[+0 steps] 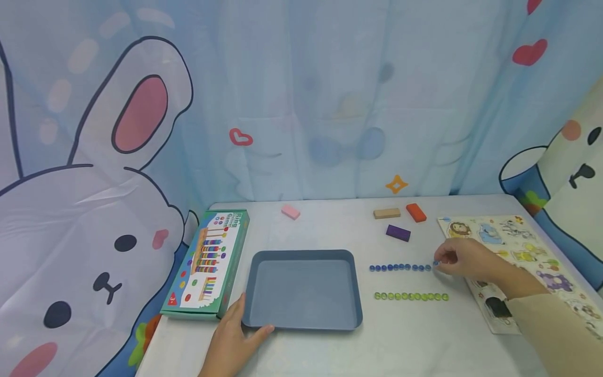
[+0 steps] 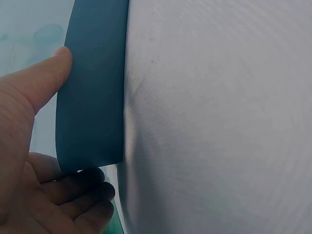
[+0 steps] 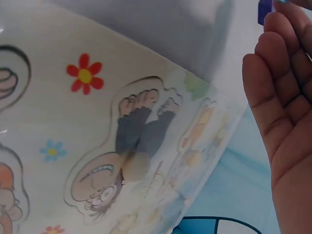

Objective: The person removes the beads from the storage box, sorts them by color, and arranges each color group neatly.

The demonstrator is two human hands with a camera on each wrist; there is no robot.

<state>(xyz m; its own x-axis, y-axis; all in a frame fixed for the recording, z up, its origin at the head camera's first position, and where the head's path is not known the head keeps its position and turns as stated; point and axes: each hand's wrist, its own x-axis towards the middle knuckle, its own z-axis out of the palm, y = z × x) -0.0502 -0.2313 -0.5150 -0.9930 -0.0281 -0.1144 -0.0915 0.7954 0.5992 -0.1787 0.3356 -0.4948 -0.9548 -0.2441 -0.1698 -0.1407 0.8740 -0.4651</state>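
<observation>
Left hand [image 1: 234, 335] clasps blue tray [image 1: 301, 289] corner, fingers tucked underneath. Right hand [image 1: 464, 260] pinches blue bead [image 1: 435, 263] ending the blue row [image 1: 400, 267] on the counter [image 1: 414, 340]; bead barely discernible.

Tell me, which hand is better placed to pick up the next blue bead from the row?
The right hand, probably. Its fingertips already pinch at the end of the blue bead row, while the left hand is occupied gripping the corner of the blue tray, farther away.

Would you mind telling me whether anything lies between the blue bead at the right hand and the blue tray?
Only the rest of the blue bead row lies between the right hand and the tray.
</observation>
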